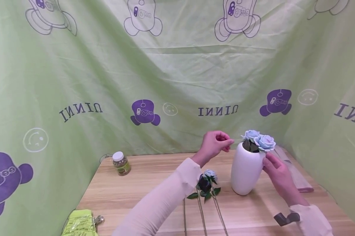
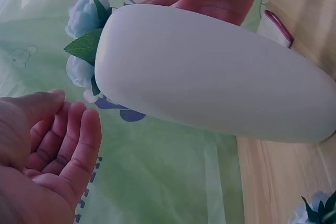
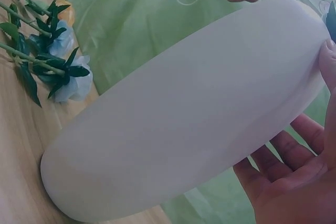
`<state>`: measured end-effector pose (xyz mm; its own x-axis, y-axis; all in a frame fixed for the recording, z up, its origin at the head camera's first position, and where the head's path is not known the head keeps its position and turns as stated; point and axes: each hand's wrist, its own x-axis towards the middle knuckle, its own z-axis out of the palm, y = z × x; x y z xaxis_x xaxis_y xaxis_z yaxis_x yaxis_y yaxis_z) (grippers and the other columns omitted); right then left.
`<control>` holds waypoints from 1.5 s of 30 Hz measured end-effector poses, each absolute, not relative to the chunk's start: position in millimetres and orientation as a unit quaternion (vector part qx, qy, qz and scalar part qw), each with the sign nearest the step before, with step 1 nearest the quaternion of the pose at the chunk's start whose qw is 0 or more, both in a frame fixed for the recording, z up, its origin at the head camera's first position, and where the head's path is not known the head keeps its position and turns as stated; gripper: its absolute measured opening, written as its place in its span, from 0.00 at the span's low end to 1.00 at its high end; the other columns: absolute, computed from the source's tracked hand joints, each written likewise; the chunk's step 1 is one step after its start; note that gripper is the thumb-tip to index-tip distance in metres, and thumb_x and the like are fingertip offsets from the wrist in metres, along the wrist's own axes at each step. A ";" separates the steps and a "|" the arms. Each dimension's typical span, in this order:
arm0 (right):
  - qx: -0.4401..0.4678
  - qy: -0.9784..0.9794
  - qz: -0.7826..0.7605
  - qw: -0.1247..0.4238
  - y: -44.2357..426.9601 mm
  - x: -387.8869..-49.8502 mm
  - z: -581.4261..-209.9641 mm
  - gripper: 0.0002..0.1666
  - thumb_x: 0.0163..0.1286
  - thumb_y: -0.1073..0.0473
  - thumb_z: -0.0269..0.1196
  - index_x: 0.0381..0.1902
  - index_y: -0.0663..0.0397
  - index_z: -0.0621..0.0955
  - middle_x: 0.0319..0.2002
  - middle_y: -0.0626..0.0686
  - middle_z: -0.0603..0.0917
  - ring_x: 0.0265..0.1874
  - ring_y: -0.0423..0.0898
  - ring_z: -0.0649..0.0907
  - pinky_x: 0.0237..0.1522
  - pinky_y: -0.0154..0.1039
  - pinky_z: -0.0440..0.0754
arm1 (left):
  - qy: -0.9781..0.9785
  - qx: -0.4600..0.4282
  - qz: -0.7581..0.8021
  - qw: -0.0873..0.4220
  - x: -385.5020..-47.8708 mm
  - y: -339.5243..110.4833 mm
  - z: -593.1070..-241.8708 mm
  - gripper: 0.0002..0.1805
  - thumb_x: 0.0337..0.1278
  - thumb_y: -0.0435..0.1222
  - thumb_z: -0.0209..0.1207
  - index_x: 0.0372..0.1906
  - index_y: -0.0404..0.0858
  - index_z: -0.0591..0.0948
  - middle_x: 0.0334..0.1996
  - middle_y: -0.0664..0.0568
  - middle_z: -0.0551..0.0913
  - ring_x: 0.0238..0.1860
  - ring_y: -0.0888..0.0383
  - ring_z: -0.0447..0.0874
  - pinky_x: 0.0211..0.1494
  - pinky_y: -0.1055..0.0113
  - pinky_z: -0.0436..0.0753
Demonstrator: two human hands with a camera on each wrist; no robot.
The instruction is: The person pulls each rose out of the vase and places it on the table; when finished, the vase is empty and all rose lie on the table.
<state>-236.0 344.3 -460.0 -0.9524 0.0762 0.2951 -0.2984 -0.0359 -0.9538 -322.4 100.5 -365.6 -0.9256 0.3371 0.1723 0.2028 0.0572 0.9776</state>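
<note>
A tall white vase [image 1: 245,172] stands on the table at the right, with two pale blue roses [image 1: 265,143] and dark leaves at its mouth. My right hand [image 1: 279,175] holds the vase at its upper right side; in the right wrist view the thumb lies near the rim and the bent fingers [image 3: 283,153] reach round behind. Left of the mouth, my left hand [image 1: 214,146] hovers apart from the vase. Its fingers are loosely curled with nothing between them, as the left wrist view shows. Loose long-stemmed roses [image 1: 209,175] lie on the table below the left forearm.
A small jar with a white lid [image 1: 121,163] stands at the back left. At the front left lies a green packet [image 1: 80,223] with a metal clip. A folded greyish cloth [image 1: 295,173] lies right of the vase. Green printed fabric [image 1: 177,75] hangs behind the table.
</note>
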 end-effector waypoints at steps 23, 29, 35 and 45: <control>0.075 -0.707 0.690 0.132 344.4 -235.4 -457.7 0.16 0.80 0.59 0.52 0.61 0.40 0.72 0.49 0.22 0.80 0.46 0.22 0.83 0.47 0.16 0.81 | 0.747 0.219 0.627 0.029 -328.4 129.0 -365.9 0.20 0.49 0.33 0.74 0.49 0.37 0.84 0.40 0.47 0.89 0.35 0.68 0.82 0.39 0.78 0.84; 0.065 -0.701 0.698 0.130 344.5 -237.3 -457.7 0.22 0.80 0.59 0.51 0.68 0.55 0.67 0.47 0.21 0.80 0.45 0.22 0.82 0.46 0.16 0.81 | 0.771 0.224 0.592 0.075 -322.0 141.1 -362.1 0.26 0.48 0.35 0.75 0.56 0.40 0.83 0.49 0.48 0.87 0.46 0.61 0.85 0.46 0.75 0.84; 0.072 -0.686 0.712 0.129 344.1 -238.1 -459.5 0.14 0.80 0.61 0.51 0.52 0.32 0.73 0.47 0.24 0.82 0.45 0.23 0.83 0.46 0.17 0.81 | 0.811 0.202 0.544 0.076 -318.6 153.2 -359.8 0.28 0.49 0.33 0.73 0.59 0.40 0.81 0.47 0.48 0.87 0.45 0.60 0.84 0.46 0.72 0.86; 0.092 -0.680 0.714 0.135 343.9 -237.5 -459.5 0.17 0.79 0.62 0.51 0.51 0.28 0.76 0.48 0.25 0.83 0.46 0.24 0.83 0.46 0.17 0.82 | 0.855 0.165 0.488 0.058 -321.6 164.6 -354.9 0.10 0.49 0.35 0.73 0.37 0.38 0.87 0.30 0.53 0.85 0.30 0.63 0.79 0.33 0.74 0.82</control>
<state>-237.5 343.9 -459.5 -0.9467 0.0681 0.3147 -0.3176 -0.0376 -0.9475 -321.6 164.6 -354.9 -0.9390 0.3384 0.0617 0.2251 0.4692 0.8539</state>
